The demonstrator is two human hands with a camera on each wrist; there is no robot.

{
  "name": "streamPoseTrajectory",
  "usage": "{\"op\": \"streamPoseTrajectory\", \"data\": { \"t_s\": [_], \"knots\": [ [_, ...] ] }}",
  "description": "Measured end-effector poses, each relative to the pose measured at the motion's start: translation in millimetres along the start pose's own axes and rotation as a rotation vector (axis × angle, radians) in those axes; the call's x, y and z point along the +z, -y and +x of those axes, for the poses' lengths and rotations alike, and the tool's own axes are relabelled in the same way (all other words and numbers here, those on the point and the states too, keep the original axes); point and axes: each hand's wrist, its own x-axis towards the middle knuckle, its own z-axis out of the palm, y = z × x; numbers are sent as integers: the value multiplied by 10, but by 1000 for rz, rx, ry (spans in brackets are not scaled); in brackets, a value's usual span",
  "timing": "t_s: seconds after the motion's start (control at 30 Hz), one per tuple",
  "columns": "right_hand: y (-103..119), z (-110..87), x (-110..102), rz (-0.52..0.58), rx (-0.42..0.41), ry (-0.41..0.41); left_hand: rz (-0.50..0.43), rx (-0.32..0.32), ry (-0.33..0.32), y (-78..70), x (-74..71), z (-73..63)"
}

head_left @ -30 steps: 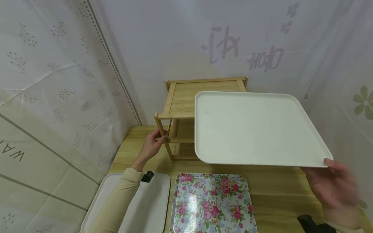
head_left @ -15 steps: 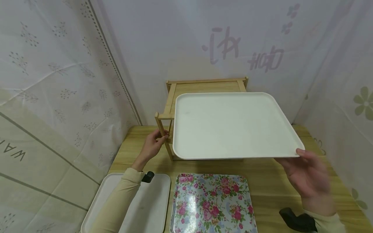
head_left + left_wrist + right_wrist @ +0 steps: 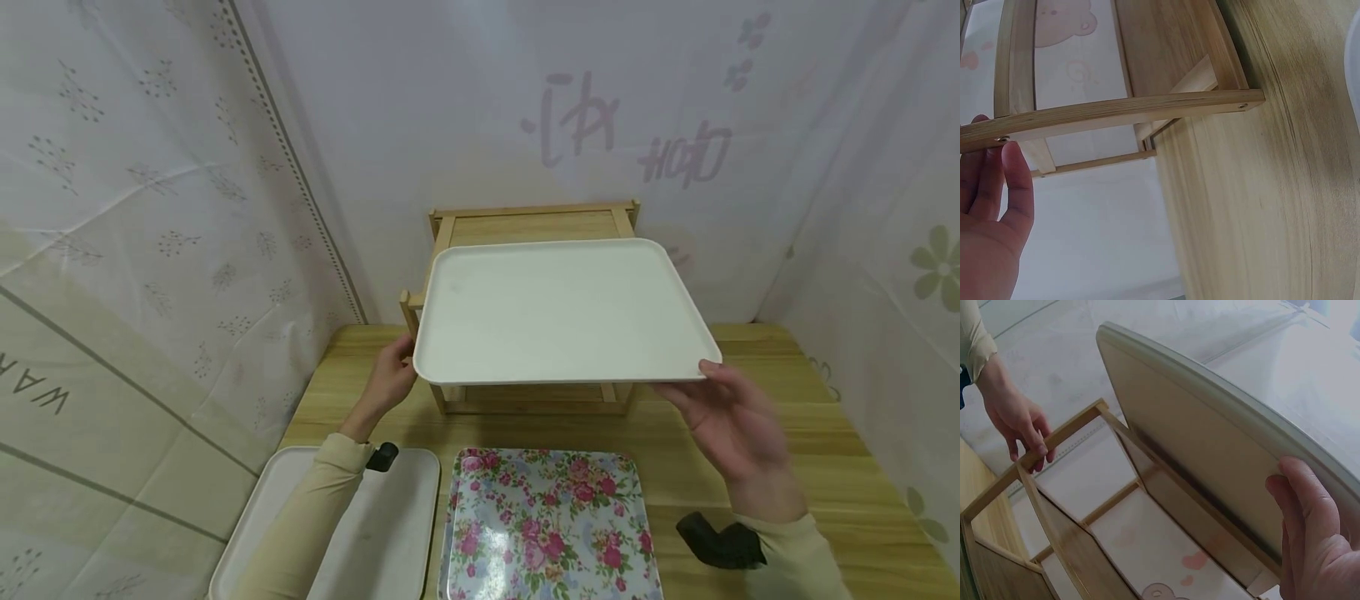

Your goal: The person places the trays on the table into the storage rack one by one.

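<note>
A white rectangular tray (image 3: 558, 312) is held over the wooden rack (image 3: 536, 223), covering much of its top shelf in the head view. My right hand (image 3: 735, 421) grips the tray near its right front corner, thumb on the rim and fingers beneath. In the right wrist view the tray's underside (image 3: 1191, 437) faces the rack's upper shelf; whether they touch I cannot tell. My left hand (image 3: 386, 379) holds the rack's left front post. From the left wrist view, thumb and fingers of that hand (image 3: 991, 212) pinch the post (image 3: 1141, 109) on both sides.
A floral tray (image 3: 551, 525) lies on the wooden table (image 3: 750, 467) in front of the rack. Another white tray (image 3: 382, 533) lies left of it, partly under my left forearm. Patterned curtains (image 3: 180, 200) enclose the back and sides.
My right hand has carried the white tray leftward, from right of the rack to over it, and slightly away from me. The left hand has stayed on the post.
</note>
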Motion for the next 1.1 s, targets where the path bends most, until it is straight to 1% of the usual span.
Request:
{"op": "streamPoseTrajectory", "data": {
  "t_s": [0.13, 0.17, 0.27, 0.33, 0.37, 0.43, 0.47, 0.5, 0.57, 0.63, 0.67, 0.7, 0.77, 0.87, 0.93, 1.0, 1.07, 1.1],
  "knots": [
    [-37, 106, -29, -11, 11, -27, -7, 6, 5, -11, -14, -10],
    [-44, 131, -39, -10, 16, -32, 5, 5, 9, -67, -24, -25],
    [-58, 203, -68, -5, 28, -49, 26, -27, 23, -211, -49, -63],
    [-64, 244, -87, -15, 28, -62, 43, -26, 32, -202, -54, -68],
    [-66, 264, -96, -21, 30, -68, 46, -33, 38, -246, -61, -77],
    [-69, 300, -113, -41, 28, -84, 44, -44, 41, -243, -61, -80],
    [-70, 316, -121, -51, 28, -86, 45, -39, 38, -241, -59, -81],
    [-70, 330, -127, -58, 29, -90, 47, -39, 35, -196, -51, -70],
    [-64, 360, -134, -90, 24, -93, 42, -58, 30, -198, -47, -69],
    [-60, 379, -126, -160, -1, -113, 42, -52, 19, -85, -27, -42],
    [-58, 381, -114, -208, -22, -138, 42, -49, 16, -34, -19, -28],
    [-56, 383, -97, -279, -49, -176, 36, -50, 16, 16, -11, -16],
    [-56, 379, -52, -469, -117, -283, 34, -45, 17, 25, -6, -15],
    [-63, 362, 18, -840, -204, -464, 31, -47, 19, 18, -3, -21],
    [-70, 359, 44, -1115, -250, -551, 32, -52, 21, 14, -5, -24],
    [-77, 356, 49, -1377, -288, -603, 39, -54, 19, 10, -4, -24],
    [-86, 362, 44, -1576, -321, -639, 43, -55, 18, 5, -5, -20],
    [-90, 369, 37, -1653, -340, -650, 47, -51, 18, 3, -4, -19]
  ]
}}
